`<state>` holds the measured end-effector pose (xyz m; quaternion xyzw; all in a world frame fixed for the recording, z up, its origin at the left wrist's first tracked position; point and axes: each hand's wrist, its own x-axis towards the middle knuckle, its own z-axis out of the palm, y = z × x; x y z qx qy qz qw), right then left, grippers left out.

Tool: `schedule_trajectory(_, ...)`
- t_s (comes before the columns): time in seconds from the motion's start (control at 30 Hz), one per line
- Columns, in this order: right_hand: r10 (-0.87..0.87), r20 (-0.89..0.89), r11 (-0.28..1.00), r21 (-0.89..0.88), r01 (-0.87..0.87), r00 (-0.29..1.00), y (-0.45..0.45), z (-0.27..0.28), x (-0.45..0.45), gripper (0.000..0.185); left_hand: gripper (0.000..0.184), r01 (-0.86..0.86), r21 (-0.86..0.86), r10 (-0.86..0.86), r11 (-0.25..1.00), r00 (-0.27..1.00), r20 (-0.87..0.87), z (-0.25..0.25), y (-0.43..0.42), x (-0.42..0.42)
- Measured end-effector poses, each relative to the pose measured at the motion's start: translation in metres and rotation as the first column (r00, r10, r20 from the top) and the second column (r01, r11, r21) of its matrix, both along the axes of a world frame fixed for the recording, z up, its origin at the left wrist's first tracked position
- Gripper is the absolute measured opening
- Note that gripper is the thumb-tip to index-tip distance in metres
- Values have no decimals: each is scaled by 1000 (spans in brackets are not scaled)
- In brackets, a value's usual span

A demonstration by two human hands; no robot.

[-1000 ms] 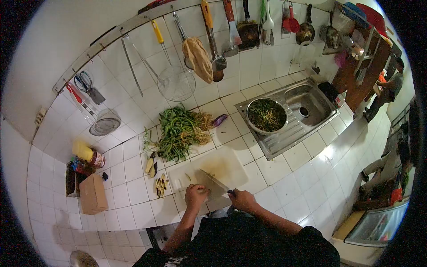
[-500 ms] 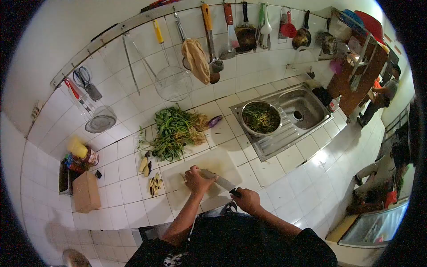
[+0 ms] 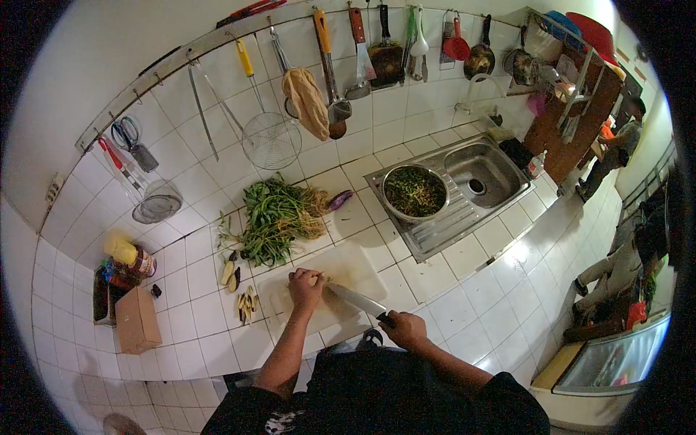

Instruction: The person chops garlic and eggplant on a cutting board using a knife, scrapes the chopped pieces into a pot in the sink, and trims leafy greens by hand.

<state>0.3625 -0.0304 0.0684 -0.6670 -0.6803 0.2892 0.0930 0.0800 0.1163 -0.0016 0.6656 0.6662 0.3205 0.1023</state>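
My right hand (image 3: 404, 329) is wrapped round the black handle of a kitchen knife (image 3: 357, 299), its blade slanting up and left over the white cutting board (image 3: 359, 262). Beside the blade tip, my left hand (image 3: 306, 287) is closed, fingers pinched over the board; what they hold is too small and hidden to name. Left of the board lie cut eggplant strips (image 3: 247, 304) and, above them, larger eggplant pieces (image 3: 230, 271). A bunch of leafy greens with roots (image 3: 272, 221) rests behind the board, with a purple eggplant (image 3: 340, 199) at its right.
A metal bowl of chopped greens (image 3: 415, 191) stands on the drainboard of the steel sink (image 3: 482, 174). At the left are a cardboard box (image 3: 138, 321) and jars (image 3: 130, 257). Utensils and pans, including a wire skimmer (image 3: 271, 140), hang along the wall. Two other people are at the right.
My left hand has shifted slightly left, away from the blade, and its fingers are drawn together. The knife blade shows more fully now. The view has moved a little.
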Motion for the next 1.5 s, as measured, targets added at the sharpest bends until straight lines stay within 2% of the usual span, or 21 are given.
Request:
schedule_trajectory(0.07, 8, 24, 1000, -5, -8, 1000, 1, 1, 2, 39, 15, 30, 3, -30, 1000, 999, 22, 3, -3, -1)
schedule_trajectory(0.17, 30, 57, 1000, 5, -30, 998, 2, -3, 2, 39, 14, 85, -51, -87, 995, 995, -40, 14, -12, 3)
schedule_trajectory(0.3, 58, 78, 998, 29, -60, 995, 3, -4, 1, 39, 10, 72, -90, -77, 993, 995, -64, 24, -18, 12)
schedule_trajectory(0.5, 17, 97, 999, -42, -13, 995, 1, 3, 6, 38, 11, -68, -120, 61, 990, 996, -59, -2, -7, 1)
schedule_trajectory(0.6, -67, 85, 998, -11, 69, 994, 1, -2, 10, 38, 16, -86, -209, 77, 974, 996, -50, 1, -9, -6)
schedule_trajectory(0.67, -98, 65, 995, 31, 96, 993, 0, -2, 12, 37, 37, 45, -216, -62, 975, 995, -73, 10, -13, -8)
schedule_trajectory(0.7, -139, 58, 990, 45, 137, 989, 3, 1, 12, 36, 37, 46, -214, -63, 976, 995, -76, 15, -16, -4)
schedule_trajectory(0.77, -182, 37, 981, 73, 179, 983, 7, 6, 12, 35, 59, 6, -202, -33, 979, 991, -128, 22, -25, 13)
schedule_trajectory(0.9, -260, 21, 961, 99, 256, 965, 10, 16, 1, 35, 64, -62, -195, 36, 979, 990, -136, 19, -19, 24)
schedule_trajectory(1.03, -285, -50, 951, 111, 289, 957, 5, 25, -11, 36, 59, -120, -213, 105, 970, 991, -81, 11, -17, 18)
schedule_trajectory(1.1, -287, -8, 952, 104, 287, 958, 1, 30, -17, 36, 57, -116, -204, 108, 972, 993, -49, 3, -13, 13)
schedule_trajectory(1.17, -297, 39, 951, 102, 292, 954, -5, 36, -23, 35, 41, -24, -132, 42, 991, 989, 140, -7, -17, 3)
schedule_trajectory(1.2, -292, 53, 952, 107, 286, 955, -8, 35, -25, 35, 41, -27, -132, 47, 991, 987, 154, -7, -19, -2)
schedule_trajectory(1.27, -294, 51, 954, 79, 290, 954, -15, 31, -28, 35, 23, 27, -57, -14, 998, 978, 206, -7, -28, -13)
schedule_trajectory(1.3, -298, 35, 953, 70, 295, 954, -19, 37, -32, 36, 23, 20, -56, -7, 998, 976, 220, -1, -31, -18)
schedule_trajectory(1.37, -277, 44, 958, 81, 273, 960, -27, 28, -32, 38, 14, -52, -54, 57, 997, 993, 107, 16, -43, -28)
schedule_trajectory(1.4, -266, 37, 961, 92, 262, 963, -28, 25, -34, 41, 14, -61, -53, 67, 997, 991, 117, 23, -48, -36)
schedule_trajectory(1.47, -273, 42, 961, 58, 271, 961, -31, 36, -40, 40, 14, -176, 6, 177, 984, 983, -54, 30, -50, -53)
schedule_trajectory(1.5, -289, 40, 957, 53, 286, 957, -33, 38, -43, 40, 18, -200, -12, 200, 980, 979, 40, 27, -48, -65)
